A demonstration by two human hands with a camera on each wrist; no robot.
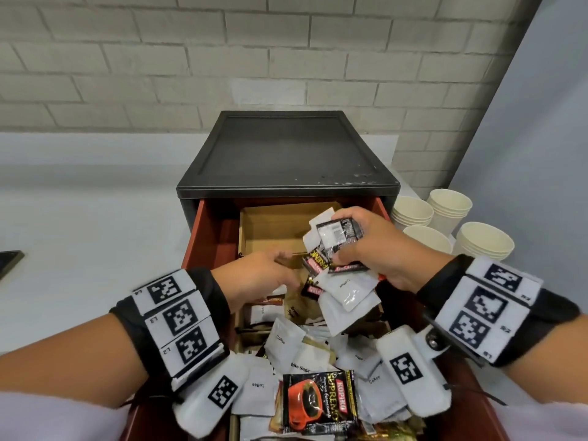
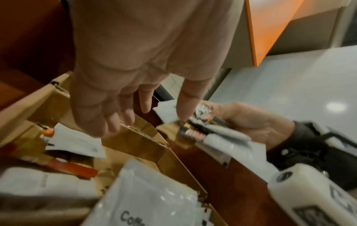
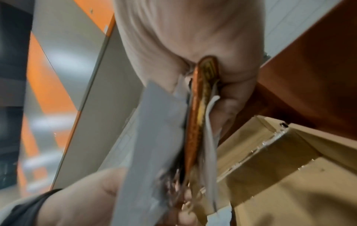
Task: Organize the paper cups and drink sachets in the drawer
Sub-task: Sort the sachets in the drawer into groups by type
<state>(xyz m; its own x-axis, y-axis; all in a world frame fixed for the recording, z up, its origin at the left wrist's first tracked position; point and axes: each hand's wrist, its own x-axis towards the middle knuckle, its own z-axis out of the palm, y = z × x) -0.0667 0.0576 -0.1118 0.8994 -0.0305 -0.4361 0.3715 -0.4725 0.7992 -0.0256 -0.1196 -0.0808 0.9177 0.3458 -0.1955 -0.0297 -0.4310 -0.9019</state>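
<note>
The person's right hand [image 1: 369, 246] grips a mixed fan of white and black foil drink sachets [image 1: 337, 265] above the open red-brown drawer [image 1: 210, 246] of the black plastic cabinet [image 1: 286, 154]; the bundle is clamped between thumb and fingers, edge-on in the right wrist view. The left hand [image 1: 261, 278] reaches toward the bundle with fingers loosely spread and holds nothing; whether it touches the sachets I cannot tell. Below lies a brown cardboard divider insert [image 1: 273, 230], its rear compartment bare, while loose sachets [image 1: 296, 351] are heaped at the near end of the drawer. In my judgement the step in hand is sorting the held bundle by kind: the left hand should draw off one type at a time while the right keeps firm pressure, since slick foil packets could slip and fall back into the heap. The stacked cream paper cups [image 1: 448, 214] stand on the white surface to the right, outside the drawer, not yet stowed. Legible writing: "Coffee" on several white sachets, "hite Suga" on another, "KOPIKO SUPREMO" on the black sachet with the red cup [image 1: 319, 402].
</note>
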